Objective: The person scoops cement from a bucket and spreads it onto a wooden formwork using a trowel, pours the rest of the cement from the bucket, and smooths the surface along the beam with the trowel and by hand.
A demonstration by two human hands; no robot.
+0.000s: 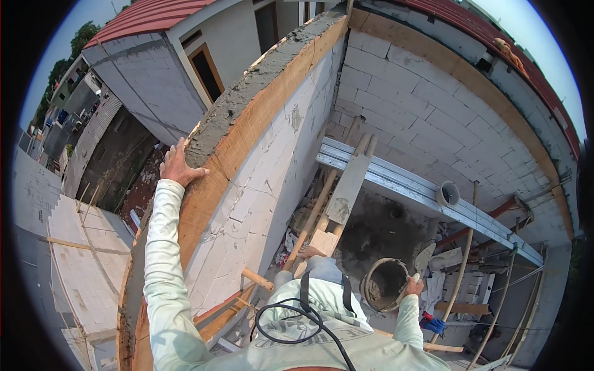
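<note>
Trowel (424, 258) held beside the bucket (369, 299)

Closed around what looks like the trowel's handle, the right hand (414, 285) is by the bucket's rim; the left hand (177, 166) spreads wide across the mortar-covered wall top (226, 111), thumb on the wooden board (247, 143).

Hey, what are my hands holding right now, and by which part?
Your right hand holds a trowel by its handle; whether it also touches the bucket is unclear. Your left hand rests on the board's top edge.
</note>
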